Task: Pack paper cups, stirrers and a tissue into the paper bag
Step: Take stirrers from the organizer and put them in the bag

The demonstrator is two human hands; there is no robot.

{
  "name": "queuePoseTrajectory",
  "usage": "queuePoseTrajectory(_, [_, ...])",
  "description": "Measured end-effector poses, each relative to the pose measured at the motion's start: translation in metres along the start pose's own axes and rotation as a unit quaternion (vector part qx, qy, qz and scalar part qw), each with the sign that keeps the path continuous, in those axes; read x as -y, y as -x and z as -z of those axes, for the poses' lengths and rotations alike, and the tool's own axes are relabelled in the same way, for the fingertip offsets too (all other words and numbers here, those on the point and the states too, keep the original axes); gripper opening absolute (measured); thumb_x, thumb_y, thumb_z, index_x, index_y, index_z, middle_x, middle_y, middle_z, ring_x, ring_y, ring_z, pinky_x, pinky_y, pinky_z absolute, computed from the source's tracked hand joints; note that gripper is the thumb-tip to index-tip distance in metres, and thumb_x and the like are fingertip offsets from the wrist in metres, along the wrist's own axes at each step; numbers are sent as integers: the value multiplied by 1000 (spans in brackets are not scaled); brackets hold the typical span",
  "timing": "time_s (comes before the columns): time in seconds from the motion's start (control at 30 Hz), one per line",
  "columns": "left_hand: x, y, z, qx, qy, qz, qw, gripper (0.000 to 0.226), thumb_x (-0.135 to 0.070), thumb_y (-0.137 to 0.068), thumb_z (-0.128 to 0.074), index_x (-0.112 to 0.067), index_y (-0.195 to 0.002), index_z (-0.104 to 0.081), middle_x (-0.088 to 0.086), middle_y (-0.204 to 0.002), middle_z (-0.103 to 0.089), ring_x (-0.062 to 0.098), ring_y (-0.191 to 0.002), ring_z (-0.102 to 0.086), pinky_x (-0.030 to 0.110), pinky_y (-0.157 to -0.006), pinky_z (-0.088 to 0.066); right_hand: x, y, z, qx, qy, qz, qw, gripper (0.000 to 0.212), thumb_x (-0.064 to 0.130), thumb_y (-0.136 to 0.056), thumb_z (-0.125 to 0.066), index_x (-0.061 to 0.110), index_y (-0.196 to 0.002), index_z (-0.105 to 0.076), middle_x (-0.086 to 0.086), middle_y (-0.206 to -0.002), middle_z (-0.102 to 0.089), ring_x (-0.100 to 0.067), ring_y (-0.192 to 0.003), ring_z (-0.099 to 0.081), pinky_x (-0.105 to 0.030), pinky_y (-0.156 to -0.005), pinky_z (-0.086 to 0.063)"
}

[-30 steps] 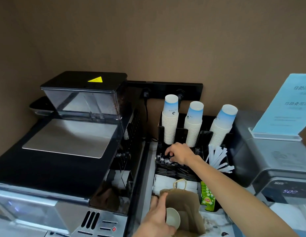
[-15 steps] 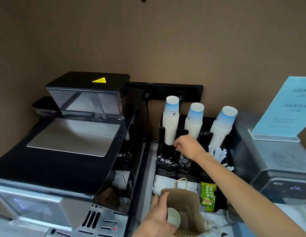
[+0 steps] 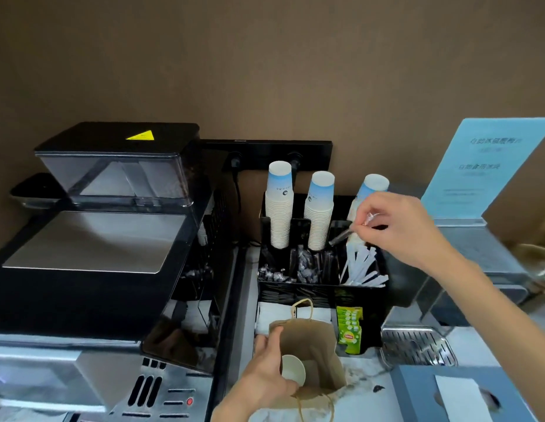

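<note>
A brown paper bag stands open at the counter's front, with a white paper cup lying inside it. My left hand grips the bag's left rim. My right hand is raised above the black organiser, pinching a dark stirrer in clear wrap. Three stacks of upside-down paper cups stand in the organiser's back row; the right stack is partly hidden by my hand. More wrapped stirrers fill the middle compartments. A tissue box sits at the bottom right.
A large black coffee machine fills the left side. White sticks and green tea packets sit in the organiser. White napkins lie behind the bag. A metal machine with a drip grate and a blue sign stand right.
My right hand lifted out of the stirrer compartments and moved up and right, now holding one wrapped stirrer. My left hand stayed on the bag.
</note>
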State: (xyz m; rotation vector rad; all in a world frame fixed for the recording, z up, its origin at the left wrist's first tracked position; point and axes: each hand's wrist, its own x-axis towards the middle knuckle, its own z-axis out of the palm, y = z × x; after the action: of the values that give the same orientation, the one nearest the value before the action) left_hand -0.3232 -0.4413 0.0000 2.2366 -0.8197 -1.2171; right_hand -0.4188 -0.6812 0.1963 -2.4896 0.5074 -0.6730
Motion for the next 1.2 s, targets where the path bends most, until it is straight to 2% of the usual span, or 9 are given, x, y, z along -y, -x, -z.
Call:
queuePoseTrajectory(0.07, [0, 0, 0, -1, 4, -6, 1000, 108, -21, -77, -78, -30, -153, -2, -2, -146, -15, 20, -140, -33, 32, -114, -31, 12, 15, 19, 2, -77, -26, 997, 22, 2, -79, -80, 21, -77, -68, 3, -76, -69, -14, -70, -70, -14, -73, -57])
queuePoseTrajectory(0.13, [1, 0, 0, -1, 9, -10, 1000, 108, -20, -76, -78, -32, -153, -3, -4, -143, -17, 19, -137, -35, 31, -113, -31, 25, 32, 34, 24, -144, -29, 989, 21, 4, -79, -81, 21, -85, -70, -1, -76, -71, -18, -73, -73, -22, -79, -60])
queuePoseTrajectory(0.23, [3, 1, 0, -3, 15, -17, 1000, 110, -20, -73, -76, -35, -152, -1, -9, -132, -20, 13, -125, -37, 26, -106, -33, 49, 56, 46, 59, -176, 15, 983, 12, 20, -75, -80, 21, -87, -76, 1, -81, -75, -17, -77, -75, -20, -79, -60])
queuePoseTrajectory(0.4, [2, 0, -1, -6, 16, -22, 1000, 109, -19, -74, -76, -36, -152, -1, -7, -131, -20, 16, -130, -38, 28, -107, -34, 61, 81, 2, 184, -31, 62, 980, 5, 31, -84, -77, 31, -81, -73, 14, -82, -67, -4, -70, -62, -11, -65, -48])
queuePoseTrajectory(0.57, [3, 2, 0, -12, 2, -26, 1000, 107, -20, -72, -75, -36, -150, -5, -5, -125, -22, 15, -121, -41, 30, -109, -40, 38, 96, -82, 270, 15, -2, 963, 6, 21, -92, -67, 21, -95, -72, 7, -96, -62, -4, -82, -61, -18, -77, -52])
queuePoseTrajectory(0.7, [5, 3, -1, -20, -3, -40, 999, 101, -21, -71, -75, -34, -148, -11, -4, -124, -24, 14, -115, -44, 27, -102, -44, 26, 100, -130, 326, 2, -75, 942, 15, 14, -91, -66, 19, -105, -70, 5, -90, -70, 2, -71, -58, -20, -77, -57])
queuePoseTrajectory(0.8, [7, 1, -2, -17, 17, -35, 999, 100, -19, -70, -76, -35, -147, -14, -6, -124, -25, 15, -114, -45, 24, -95, -44, 21, 98, -156, 357, -27, -131, 925, 23, 6, -89, -66, 15, -110, -69, -4, -95, -77, -7, -77, -66, -20, -79, -58])
queuePoseTrajectory(0.97, [8, 0, -3, -10, 32, -24, 999, 107, -24, -71, -73, -35, -151, -3, -9, -123, -21, 12, -113, -41, 23, -93, -42, 13, 94, -186, 406, -43, -203, 890, 22, -7, -77, -68, 3, -95, -75, -17, -99, -79, -25, -96, -74, -26, -82, -58])
queuePoseTrajectory(1.2, [9, 2, -4, -10, 8, -18, 1000, 116, -17, -72, -76, -29, -154, 5, -2, -146, -12, 19, -130, -40, 33, -108, -45, 5, 100, -220, 440, -20, -270, 856, 29, 2, -78, -66, 6, -107, -70, -14, -111, -74, -26, -99, -68, -34, -84, -56])
